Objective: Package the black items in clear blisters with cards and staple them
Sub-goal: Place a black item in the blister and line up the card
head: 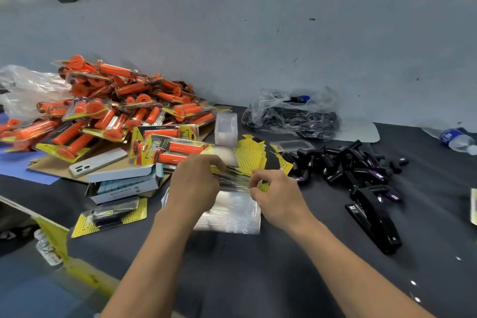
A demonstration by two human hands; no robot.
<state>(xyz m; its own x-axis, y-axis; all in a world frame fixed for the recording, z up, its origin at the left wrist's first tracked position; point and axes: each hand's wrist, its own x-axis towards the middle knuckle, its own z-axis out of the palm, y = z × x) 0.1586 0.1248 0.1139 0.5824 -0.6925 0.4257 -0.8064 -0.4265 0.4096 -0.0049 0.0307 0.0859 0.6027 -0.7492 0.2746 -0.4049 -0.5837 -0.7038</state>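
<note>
A crumpled clear plastic bag (291, 113) is seen beyond and to the right of the flat stack of clear plastic blisters (232, 217), which lies at the middle of the dark cloth-covered table (258, 279); black items are held inside the bag. To the left of the stack an open white cardboard box (124, 184) is laid with pale teal contents showing. In front of that box a sealed clear blister on a yellow dotted card (111, 215) is laid with a black item enclosed. Just above the stack a thin yellow-and-black printed card (236, 178) with a clear piece on it is held by both hands. Its left end is gripped by the curled fingers of the left hand (193, 183), and its right end is pinched between thumb and forefinger of the right hand (278, 196); whether anything is inside is hidden by blur. Beyond the stack a fanned pile of yellow dotted cards (254, 156) is spread, with an upright block of clear blisters (226, 129) behind it. To the right of the stack loose black cylindrical items (346, 162) are heaped, and a black stapler (374, 222) is laid nearer than them. Beyond and left of the stack a large heap of orange grips in blister packs (116, 106) is piled, with a white phone (98, 161) at its foot. A clear water bottle (458, 140) is laid far to the right of the stack.
</note>
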